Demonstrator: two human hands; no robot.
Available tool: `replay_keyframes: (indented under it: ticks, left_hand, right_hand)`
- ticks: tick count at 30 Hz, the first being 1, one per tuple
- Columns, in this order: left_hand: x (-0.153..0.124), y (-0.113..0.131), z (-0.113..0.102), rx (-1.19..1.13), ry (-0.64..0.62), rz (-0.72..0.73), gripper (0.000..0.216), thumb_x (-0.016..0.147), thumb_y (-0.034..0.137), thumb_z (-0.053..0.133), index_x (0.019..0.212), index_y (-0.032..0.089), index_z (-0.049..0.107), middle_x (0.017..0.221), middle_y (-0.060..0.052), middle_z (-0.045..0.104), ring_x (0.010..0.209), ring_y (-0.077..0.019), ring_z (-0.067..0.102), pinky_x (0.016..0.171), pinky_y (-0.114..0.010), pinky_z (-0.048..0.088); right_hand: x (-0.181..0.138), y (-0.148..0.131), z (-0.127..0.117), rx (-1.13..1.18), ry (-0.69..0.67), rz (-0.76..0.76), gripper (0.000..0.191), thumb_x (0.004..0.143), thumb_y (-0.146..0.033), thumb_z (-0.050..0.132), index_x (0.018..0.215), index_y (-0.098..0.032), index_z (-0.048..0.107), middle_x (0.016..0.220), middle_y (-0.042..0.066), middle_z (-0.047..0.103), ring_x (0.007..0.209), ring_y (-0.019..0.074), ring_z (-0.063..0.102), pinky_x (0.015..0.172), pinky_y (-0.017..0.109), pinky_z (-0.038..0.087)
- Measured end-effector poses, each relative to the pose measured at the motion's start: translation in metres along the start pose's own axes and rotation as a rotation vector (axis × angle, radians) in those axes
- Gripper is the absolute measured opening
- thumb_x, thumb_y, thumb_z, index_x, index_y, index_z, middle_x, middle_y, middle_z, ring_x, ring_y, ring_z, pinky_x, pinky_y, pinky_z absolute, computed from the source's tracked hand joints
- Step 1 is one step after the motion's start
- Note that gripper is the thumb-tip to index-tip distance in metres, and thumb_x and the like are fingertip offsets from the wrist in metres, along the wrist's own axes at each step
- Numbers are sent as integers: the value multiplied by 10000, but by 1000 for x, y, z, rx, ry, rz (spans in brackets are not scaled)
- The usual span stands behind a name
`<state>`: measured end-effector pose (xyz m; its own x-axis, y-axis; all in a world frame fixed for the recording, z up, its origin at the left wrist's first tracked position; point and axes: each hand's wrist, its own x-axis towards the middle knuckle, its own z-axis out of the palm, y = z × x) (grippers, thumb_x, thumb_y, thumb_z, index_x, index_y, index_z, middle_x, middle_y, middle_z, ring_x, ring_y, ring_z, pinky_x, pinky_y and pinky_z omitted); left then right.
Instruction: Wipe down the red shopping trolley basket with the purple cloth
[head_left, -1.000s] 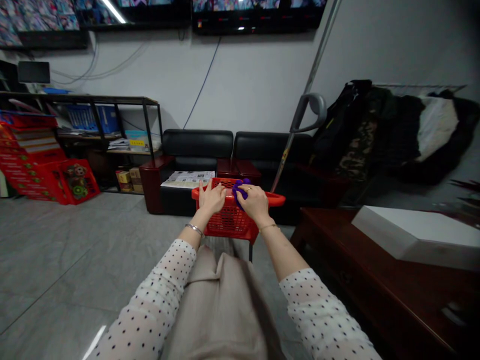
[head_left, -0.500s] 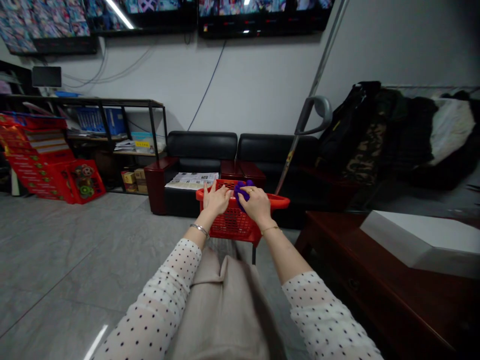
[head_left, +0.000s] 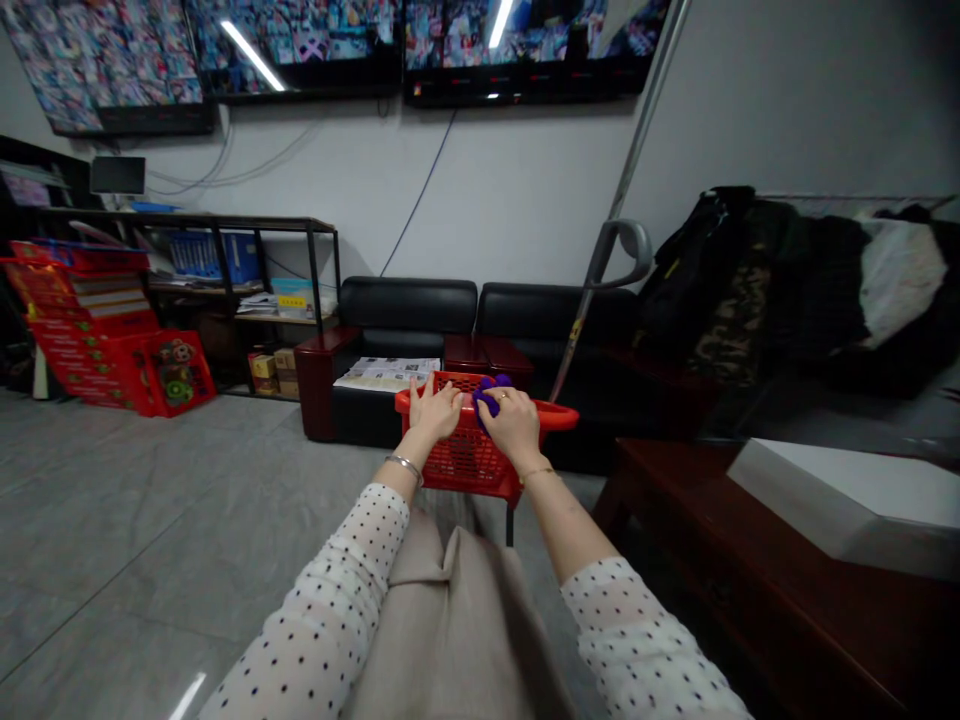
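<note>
A red plastic basket [head_left: 465, 460] stands in front of my knees. My left hand [head_left: 433, 412] rests on its near rim with the fingers stretched forward and holds nothing. My right hand [head_left: 512, 424] lies on the rim beside it, closed round a small purple object [head_left: 487, 392] that shows above my knuckles. Both arms wear white sleeves with black dots.
A dark wooden low table [head_left: 757, 580] with a white box [head_left: 840, 495] stands at right. Black sofa seats [head_left: 465, 310] with a newspaper [head_left: 386, 373] lie behind the basket. A metal shelf [head_left: 225, 290] and red cartons [head_left: 105, 330] stand at left; grey floor [head_left: 150, 520] spreads before them.
The view has tilted up slightly, so the basket and hands sit lower in the frame. Both hands keep their places on the basket rim.
</note>
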<state>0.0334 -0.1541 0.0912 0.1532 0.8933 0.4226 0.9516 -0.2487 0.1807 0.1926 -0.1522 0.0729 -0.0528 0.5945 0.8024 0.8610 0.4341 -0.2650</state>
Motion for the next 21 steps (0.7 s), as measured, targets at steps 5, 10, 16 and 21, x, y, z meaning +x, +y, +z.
replay_keyframes:
  ticks: [5,10,16,21]
  left_hand:
    - [1,-3,-1,7,-6,2,512,1013,423,208,1345,310,580,1532,39,447,1511,-270,164,1215,-594,19]
    - [1,3,4,6,20,-10,501,1007,419,227,1327,310,597,1520,29,464,1505,-282,189,1206,-614,8]
    - [2,-8,2,1,12,-4,499,1009,427,232,1342,310,585,1518,24,465,1510,-276,171,1204,-613,-27]
    - [4,-9,2,-13,19,-3,508,1010,432,231,1345,296,588,1526,15,452,1512,-273,161,1213,-599,0]
  right_hand:
    - [-2,64,-23,-53,12,207,333,849,-365,518,1013,-180,741,1011,108,697,890,235,581,826,352,434]
    - [4,44,-11,-81,82,346,324,834,-348,515,965,-171,753,952,125,697,840,239,584,788,363,432]
    - [6,5,1,17,-38,-13,283,877,-331,521,1001,-187,731,1006,95,704,929,224,587,877,349,432]
    - [4,61,-21,-34,10,256,309,849,-360,517,978,-189,740,970,98,704,846,222,587,818,353,443]
